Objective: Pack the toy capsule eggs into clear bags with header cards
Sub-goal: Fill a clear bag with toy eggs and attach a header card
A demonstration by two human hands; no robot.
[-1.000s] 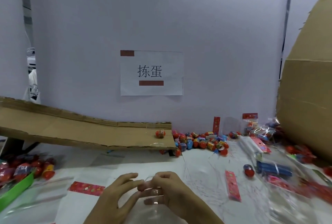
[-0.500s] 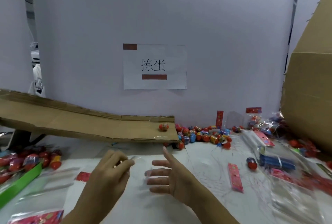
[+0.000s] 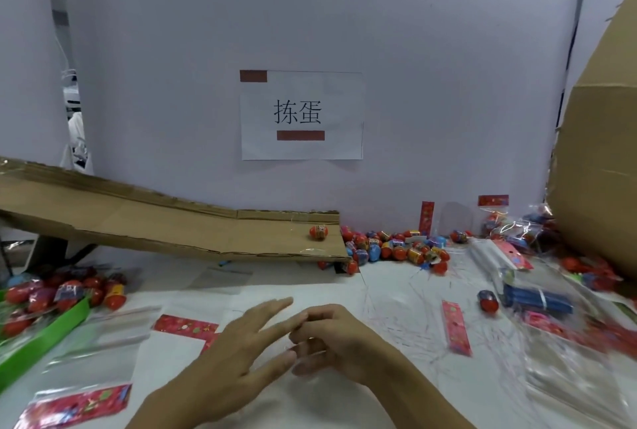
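Far left I saw a green tray edge [image 3: 51, 328] with a heap of bagged red capsule eggs [image 3: 65, 292] behind it. In front lay flat clear plastic bags w/ red printed header cards [image 3: 81, 404], one card near the bottom edge, another [image 3: 186, 327] just left of my hands. A long brown cardboard ramp [image 3: 155, 225] sloped down from the left, and one orange-red capsule egg [image 3: 318, 232] sat near its lower end. A white paper sign w/ black characters [image 3: 301, 115] hung on the wall above. My left hand [image 3: 238, 356] was spread, fingers straight and apart, holding nothing. My right hand [image 3: 339, 339] was beside it, fingertips touching the left's; its fingers were curled, but whether they pinched anything I couldn't tell, too blurred. Past the ramp's end a loose pile of red, blue and yellow capsule eggs [image 3: 396, 249] lay on the white tabletop [image 3: 396, 294] against the wall. Further right: a loose red header card strip [image 3: 456, 328], a single red-and-blue egg [image 3: 487, 301], a blue bundle [image 3: 537, 299], then a big brown cardboard box [image 3: 599, 170].
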